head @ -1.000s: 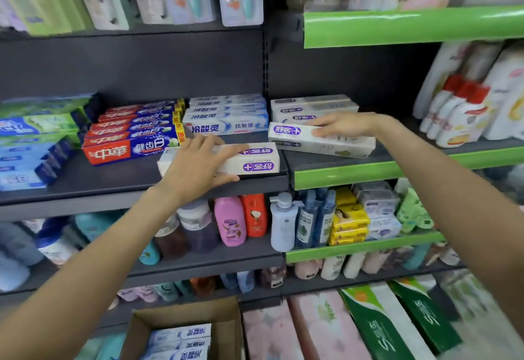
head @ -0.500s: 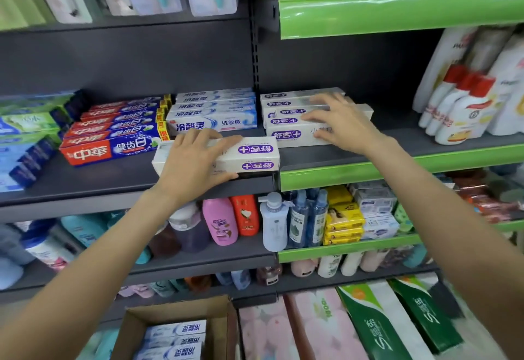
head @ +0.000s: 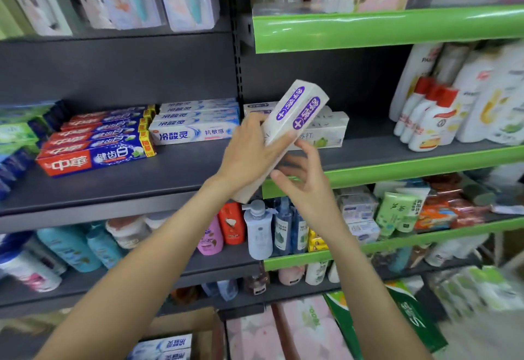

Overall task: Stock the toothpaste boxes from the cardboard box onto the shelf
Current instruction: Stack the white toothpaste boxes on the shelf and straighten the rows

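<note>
Gripping a long white cardboard toothpaste box with purple oval labels [head: 295, 113], the left hand [head: 249, 155] is curling its fingers [head: 280, 144] over the box's lower half, thumb on the far side near the shelf. The box is lifted clear of the shelf and tilting steeply, its upper end pointing up and to the right, its lower end sticking out below the left wrist. Just beneath it, the right hand [head: 306, 186] is hovering with fingers spread and relaxed, the fingertips near the box's underside; whether they are touching it I cannot tell.

Behind the raised box, a stack of matching white boxes [head: 326, 130] is lying on the dark grey metal shelf with a green front strip [head: 411, 167]. To the left, on the neighbouring dark grey shelf [head: 141, 186], white-and-blue toothpaste boxes [head: 195, 130] and red-and-blue toothpaste boxes [head: 96, 147] are sitting in rows. White bottles with red caps [head: 428, 116] are standing at the right of the green-edged shelf. Lower shelves are holding coloured bottles and packets. At the bottom edge, an open brown cardboard box [head: 181, 323] is showing more white-and-blue boxes inside.
</note>
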Demonstrator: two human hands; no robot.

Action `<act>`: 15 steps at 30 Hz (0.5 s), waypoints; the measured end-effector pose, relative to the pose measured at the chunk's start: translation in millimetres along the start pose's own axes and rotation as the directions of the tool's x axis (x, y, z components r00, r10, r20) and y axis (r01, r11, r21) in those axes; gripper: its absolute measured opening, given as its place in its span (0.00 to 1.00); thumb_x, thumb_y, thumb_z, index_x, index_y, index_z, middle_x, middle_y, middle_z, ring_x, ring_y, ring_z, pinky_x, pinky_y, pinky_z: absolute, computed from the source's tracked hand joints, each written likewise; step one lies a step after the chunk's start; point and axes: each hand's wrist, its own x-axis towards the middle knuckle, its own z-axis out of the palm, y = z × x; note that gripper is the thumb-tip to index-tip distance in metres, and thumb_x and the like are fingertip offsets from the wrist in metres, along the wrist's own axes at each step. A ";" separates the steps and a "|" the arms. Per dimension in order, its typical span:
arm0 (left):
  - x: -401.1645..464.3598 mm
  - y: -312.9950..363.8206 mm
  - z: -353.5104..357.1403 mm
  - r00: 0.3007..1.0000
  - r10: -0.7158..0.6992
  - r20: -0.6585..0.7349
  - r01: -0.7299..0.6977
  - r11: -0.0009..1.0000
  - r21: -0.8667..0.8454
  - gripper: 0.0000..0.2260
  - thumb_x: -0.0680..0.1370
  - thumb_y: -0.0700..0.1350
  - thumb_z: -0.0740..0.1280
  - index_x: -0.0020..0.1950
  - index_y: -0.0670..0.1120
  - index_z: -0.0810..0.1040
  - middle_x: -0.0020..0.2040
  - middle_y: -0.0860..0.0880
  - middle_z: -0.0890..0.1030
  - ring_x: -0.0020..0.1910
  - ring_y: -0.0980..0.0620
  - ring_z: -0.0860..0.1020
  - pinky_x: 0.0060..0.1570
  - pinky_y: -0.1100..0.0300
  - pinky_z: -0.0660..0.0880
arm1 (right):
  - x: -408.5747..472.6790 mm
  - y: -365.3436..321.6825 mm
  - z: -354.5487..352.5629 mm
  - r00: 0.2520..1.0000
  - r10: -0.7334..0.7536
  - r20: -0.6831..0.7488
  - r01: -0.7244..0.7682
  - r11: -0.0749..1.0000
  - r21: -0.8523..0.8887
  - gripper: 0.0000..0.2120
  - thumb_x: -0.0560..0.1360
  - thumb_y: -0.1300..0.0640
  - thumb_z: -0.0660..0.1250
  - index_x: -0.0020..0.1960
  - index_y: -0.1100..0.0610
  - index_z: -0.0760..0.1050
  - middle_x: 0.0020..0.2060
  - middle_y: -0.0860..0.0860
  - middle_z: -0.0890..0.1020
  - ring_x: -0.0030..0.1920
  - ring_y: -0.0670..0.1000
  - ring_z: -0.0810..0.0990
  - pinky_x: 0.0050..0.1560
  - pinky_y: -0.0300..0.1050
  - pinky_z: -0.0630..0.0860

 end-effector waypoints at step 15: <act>-16.9 -18.1 -10.0 0.938 -0.316 0.141 0.345 0.814 -0.467 0.19 0.76 0.60 0.63 0.59 0.48 0.75 0.52 0.51 0.82 0.44 0.54 0.83 0.45 0.58 0.79 | 68.4 -25.8 -87.5 0.952 -0.174 0.253 0.305 0.436 -0.847 0.25 0.72 0.57 0.71 0.66 0.48 0.68 0.60 0.52 0.77 0.57 0.57 0.73 0.50 0.49 0.68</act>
